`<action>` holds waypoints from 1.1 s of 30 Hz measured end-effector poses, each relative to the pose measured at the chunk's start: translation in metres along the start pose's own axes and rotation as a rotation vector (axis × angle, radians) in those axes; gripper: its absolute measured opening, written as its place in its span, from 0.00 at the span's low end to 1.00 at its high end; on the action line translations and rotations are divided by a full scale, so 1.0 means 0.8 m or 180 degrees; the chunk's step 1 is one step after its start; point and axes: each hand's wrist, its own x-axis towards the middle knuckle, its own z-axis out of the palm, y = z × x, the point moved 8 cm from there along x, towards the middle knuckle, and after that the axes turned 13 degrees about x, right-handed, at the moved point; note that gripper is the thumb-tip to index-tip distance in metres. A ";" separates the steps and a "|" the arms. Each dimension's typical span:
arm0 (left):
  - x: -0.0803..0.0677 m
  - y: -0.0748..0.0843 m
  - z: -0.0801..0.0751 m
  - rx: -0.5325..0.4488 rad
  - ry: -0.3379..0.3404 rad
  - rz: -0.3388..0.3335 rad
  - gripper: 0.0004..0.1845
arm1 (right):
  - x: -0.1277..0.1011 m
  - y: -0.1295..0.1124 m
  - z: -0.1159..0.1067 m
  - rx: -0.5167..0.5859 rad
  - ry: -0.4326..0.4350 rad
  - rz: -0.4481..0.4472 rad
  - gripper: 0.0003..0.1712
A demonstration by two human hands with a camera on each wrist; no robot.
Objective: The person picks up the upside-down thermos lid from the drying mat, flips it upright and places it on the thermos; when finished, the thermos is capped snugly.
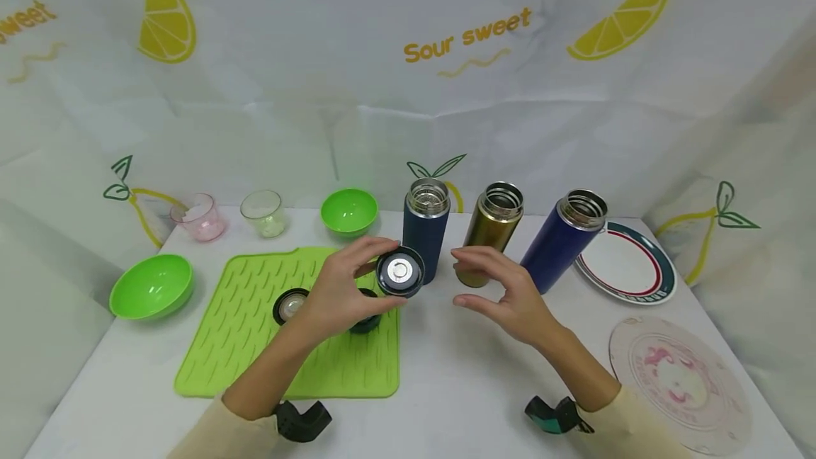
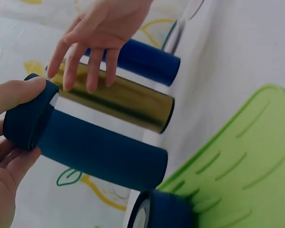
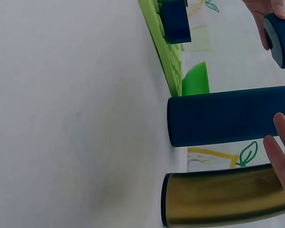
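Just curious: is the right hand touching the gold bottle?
Cannot tell. In every view the right hand overlaps the gold bottle, fingers spread; no view shows contact or gap.

Dark lid (image 1: 400, 272) in left hand (image 1: 338, 294)

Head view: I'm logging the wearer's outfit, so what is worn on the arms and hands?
Both arms wear cream long sleeves, left sleeve and right sleeve. A black mount sits at the left wrist, a teal-and-black mount at the right. Hands are bare, fingers ringless.

Two green bowls (image 1: 151, 286) (image 1: 348, 211) sit left and far-centre, with a pink cup (image 1: 199, 217) and clear cup (image 1: 263, 213) between them (both far-left); a striped plate (image 1: 627, 265) and pink mat (image 1: 682, 381) lie right.
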 end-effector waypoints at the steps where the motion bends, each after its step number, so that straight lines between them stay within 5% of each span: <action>1: 0.001 0.002 0.002 -0.0008 0.0000 0.0021 0.40 | 0.001 0.000 0.002 0.0042 -0.0003 0.0012 0.38; 25: 0.010 0.016 0.043 -0.0003 -0.0101 0.0292 0.38 | 0.003 0.007 0.027 0.0925 -0.0086 0.0160 0.21; 33: 0.013 -0.004 0.046 -0.0584 -0.0249 -0.0311 0.30 | 0.003 0.001 0.019 0.0885 0.0045 0.0154 0.23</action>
